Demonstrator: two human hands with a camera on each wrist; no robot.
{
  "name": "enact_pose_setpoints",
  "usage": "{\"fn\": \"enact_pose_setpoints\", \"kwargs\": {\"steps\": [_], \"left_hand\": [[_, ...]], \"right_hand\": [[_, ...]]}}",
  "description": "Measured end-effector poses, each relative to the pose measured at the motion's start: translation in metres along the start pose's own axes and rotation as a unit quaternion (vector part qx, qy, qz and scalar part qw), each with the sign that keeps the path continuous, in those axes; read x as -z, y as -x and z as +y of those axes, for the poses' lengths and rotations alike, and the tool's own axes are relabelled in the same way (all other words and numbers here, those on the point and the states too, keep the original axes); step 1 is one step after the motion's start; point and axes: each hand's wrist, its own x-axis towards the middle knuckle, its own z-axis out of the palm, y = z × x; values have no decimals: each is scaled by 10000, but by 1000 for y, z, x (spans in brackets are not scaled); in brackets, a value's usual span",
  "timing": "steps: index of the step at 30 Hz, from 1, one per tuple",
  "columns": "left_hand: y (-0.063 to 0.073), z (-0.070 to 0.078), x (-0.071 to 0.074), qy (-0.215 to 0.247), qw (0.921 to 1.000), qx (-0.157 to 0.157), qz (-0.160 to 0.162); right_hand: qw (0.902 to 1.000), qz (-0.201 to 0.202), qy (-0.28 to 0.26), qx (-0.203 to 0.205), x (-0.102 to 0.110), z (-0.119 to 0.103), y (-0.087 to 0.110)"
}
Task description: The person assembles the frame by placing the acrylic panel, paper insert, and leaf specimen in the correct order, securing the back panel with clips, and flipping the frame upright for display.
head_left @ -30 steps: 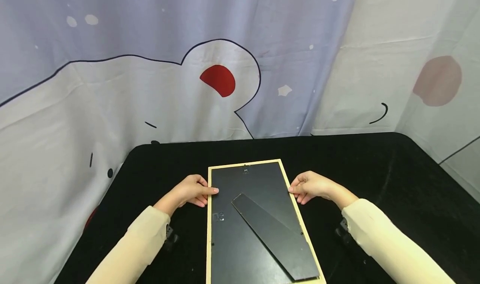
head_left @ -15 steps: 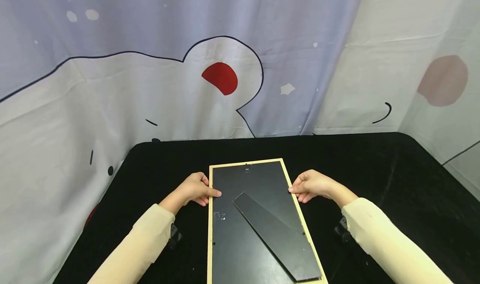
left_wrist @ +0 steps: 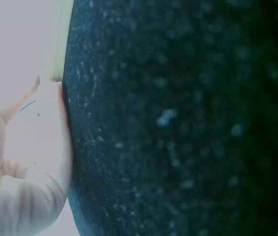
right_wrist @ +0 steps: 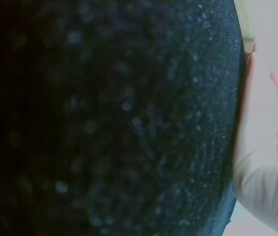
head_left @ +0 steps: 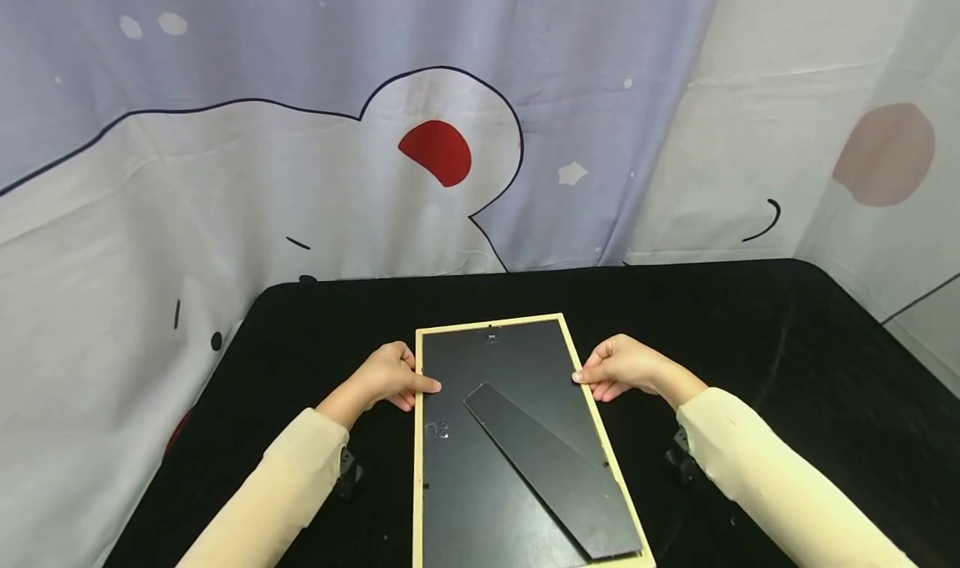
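A picture frame (head_left: pixel 450 501) with a light wood border and a black back faces me in the head view, its lower end cut off by the view's edge. A black stand leg (head_left: pixel 551 472) lies slanted across its back. My left hand (head_left: pixel 390 376) grips the left border, thumb over the back and fingers at the outer side. Opposite, my right hand (head_left: pixel 622 369) pinches the right border between thumb and fingers. In the left wrist view the wooden border (left_wrist: pixel 60 39) meets my fingertips; the right wrist view shows a bit of the border (right_wrist: pixel 245 24) above my hand.
A black cloth-covered table (head_left: pixel 750 343) spreads around the frame, dotted with pale specks. Behind it hangs a printed curtain (head_left: pixel 300 184) in white and lilac. A small black wrist device (head_left: pixel 681 455) sits under the right sleeve.
Both hands keep their hold on the picture frame's sides. My left thumb lies slightly farther over the back than a second ago; the view has shifted a little.
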Motion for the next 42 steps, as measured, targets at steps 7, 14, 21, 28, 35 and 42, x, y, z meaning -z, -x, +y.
{"fn": "enact_pose_setpoints", "kwargs": {"steps": [7, 14, 21, 28, 35, 42], "left_hand": [[1, -1, 0, 0, 10000, -1, 30], [1, 0, 0, 27, 10000, -8, -7], [1, -1, 0, -27, 10000, -80, 53], [4, -2, 0, -58, 9998, -200, -9], [0, -5, -2, -109, 9989, -346, -283], [0, -3, -1, -146, 9988, -349, -307]], "right_hand": [[9997, 181, 171, -56, -4, -3, 0], [9987, 325, 385, -21, -8, -8, 1], [9970, 442, 621, 108, -12, -10, 1], [9975, 373, 602, 20, -13, -10, 6], [9965, 386, 640, 361, -19, -6, 20], [9952, 291, 809, 471, -28, -7, 36]]}}
